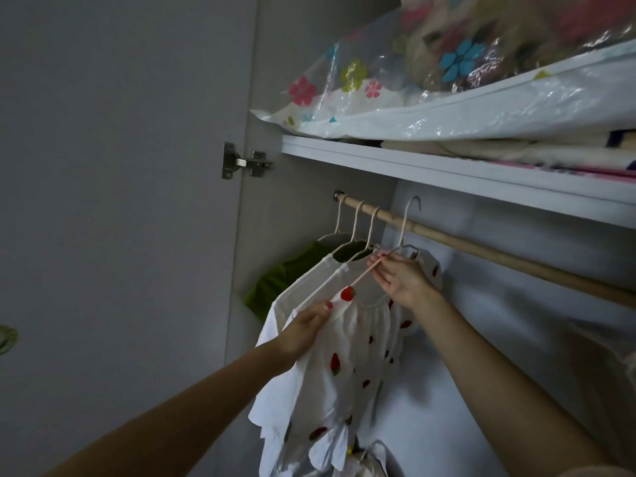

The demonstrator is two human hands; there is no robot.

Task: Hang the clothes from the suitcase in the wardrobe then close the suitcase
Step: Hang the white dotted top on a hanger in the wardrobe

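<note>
A white garment with red strawberry prints (347,366) hangs on a pale pink hanger (404,228) whose hook is up at the wooden rail (481,247). My right hand (399,275) pinches the hanger's arm near the neck. My left hand (303,330) grips the garment's left shoulder over the hanger's end. Left of it, three more hangers sit on the rail with a white top (303,290) and a green garment (275,277). The suitcase is out of view.
A white shelf (447,173) runs just above the rail, loaded with a flowered plastic storage bag (430,98) and folded bedding. The open wardrobe door (120,201) with its metal hinge (241,161) stands at the left. More fabric lies low in the wardrobe (364,459).
</note>
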